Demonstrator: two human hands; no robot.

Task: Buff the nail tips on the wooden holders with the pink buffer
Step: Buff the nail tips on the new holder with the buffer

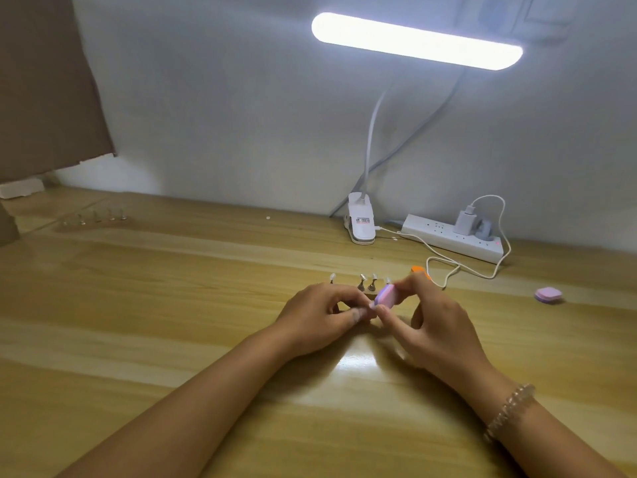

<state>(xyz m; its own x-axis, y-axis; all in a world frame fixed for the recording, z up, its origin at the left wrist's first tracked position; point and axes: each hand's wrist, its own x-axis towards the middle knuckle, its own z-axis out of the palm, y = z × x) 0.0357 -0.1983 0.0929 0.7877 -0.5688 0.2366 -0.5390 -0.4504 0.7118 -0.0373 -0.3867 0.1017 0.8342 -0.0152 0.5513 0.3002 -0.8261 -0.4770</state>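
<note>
Two-toned pink buffer (385, 295), lilac edge, pinched by right hand (432, 324).

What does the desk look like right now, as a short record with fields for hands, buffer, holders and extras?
left hand: pinches a small piece against the pink buffer, too small to identify
right hand: grips the pink buffer
near holders: upright row just behind the hands
far holders: row at the table's back left
spare buffer: lies apart, far right
lamp: lit, above the table
</note>
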